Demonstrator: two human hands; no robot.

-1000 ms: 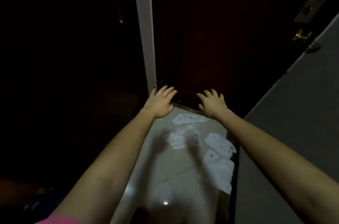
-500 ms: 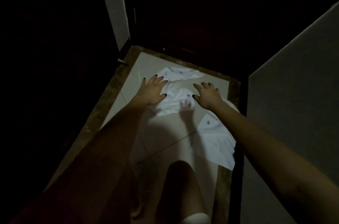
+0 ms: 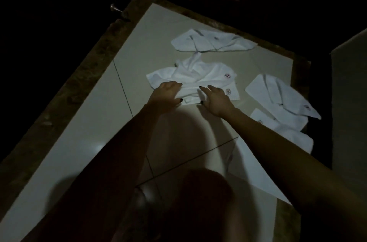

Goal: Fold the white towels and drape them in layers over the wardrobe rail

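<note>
Left hand (image 3: 164, 95) and right hand (image 3: 216, 100): lowered since a second ago, now pinching near edge of middle towel (image 3: 198, 75), side by side; first fold likely starting.

No legible text — towel (image 3: 198, 75) emblems (image 3: 227, 75) blurred
</note>
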